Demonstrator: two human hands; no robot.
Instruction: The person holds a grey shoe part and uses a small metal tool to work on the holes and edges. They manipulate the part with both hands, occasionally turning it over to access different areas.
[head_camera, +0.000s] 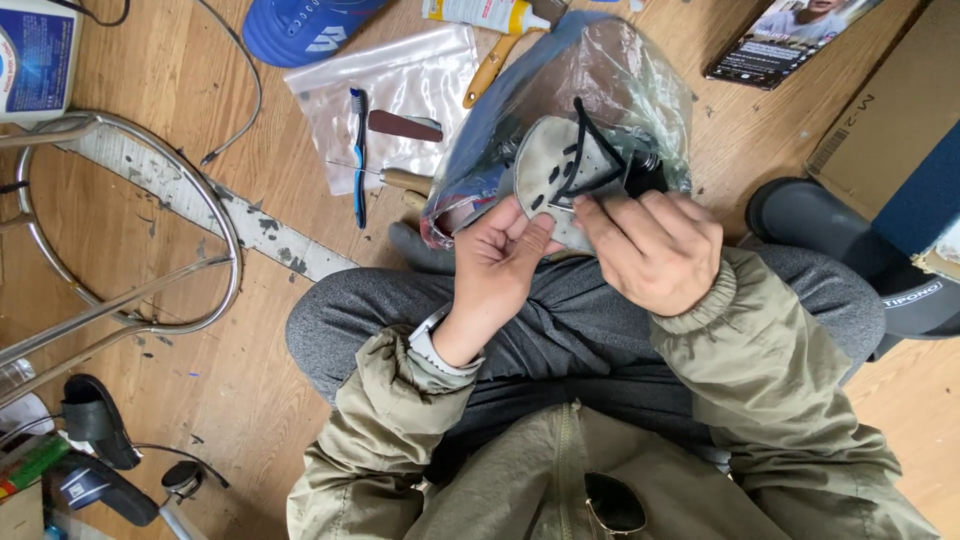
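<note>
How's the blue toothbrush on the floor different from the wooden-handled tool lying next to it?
The toothbrush is blue, slim plastic, and lies lengthwise on the clear plastic bag, bristles at the far end. The wooden-handled tool has a thicker tan handle with a thin metal spike, and lies crosswise, its spike crossing the toothbrush. Both lie on the wooden floor, untouched by either hand.

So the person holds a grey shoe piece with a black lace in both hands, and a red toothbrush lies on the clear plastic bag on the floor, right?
Nearly. The head view shows the toothbrush is blue, not red. The rest holds: left hand and right hand both hold the grey shoe piece with its black lace, and the toothbrush lies on the clear plastic bag.
</note>
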